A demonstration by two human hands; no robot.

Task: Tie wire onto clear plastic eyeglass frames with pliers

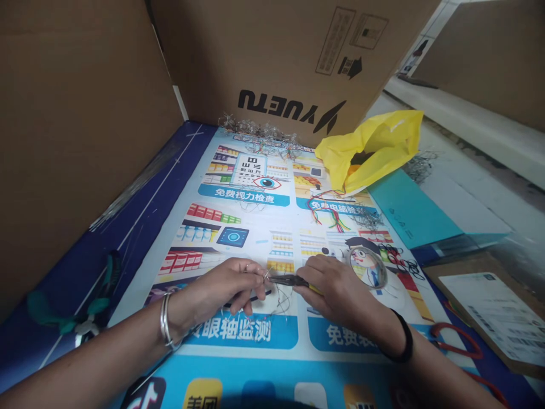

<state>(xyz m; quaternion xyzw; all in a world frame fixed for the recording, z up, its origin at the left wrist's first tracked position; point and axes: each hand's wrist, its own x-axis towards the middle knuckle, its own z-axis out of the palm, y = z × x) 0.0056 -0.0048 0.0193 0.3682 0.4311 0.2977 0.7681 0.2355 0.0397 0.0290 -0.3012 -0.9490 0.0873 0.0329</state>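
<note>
My left hand (232,284) pinches a thin wire (281,304), whose fine loops hang below the fingers over the printed sheet. Closed around the yellow handle of a pair of pliers (286,280) is my right hand (334,284). The dark jaws point left and meet the wire right at my left fingertips; whether they grip it is too small to tell. Close to my right hand lies a clear roll of tape (380,279). A silver bangle (165,321) is on my left wrist and a black band (407,335) on my right.
Cardboard panels (272,51) wall the back and left. A yellow plastic bag (378,150), coloured cords (334,216) and black loops (411,267) lie to the right. Wire pieces (259,129) sit at the back. Green-handled pliers (91,309) rest left; red-handled scissors (462,343) lie right.
</note>
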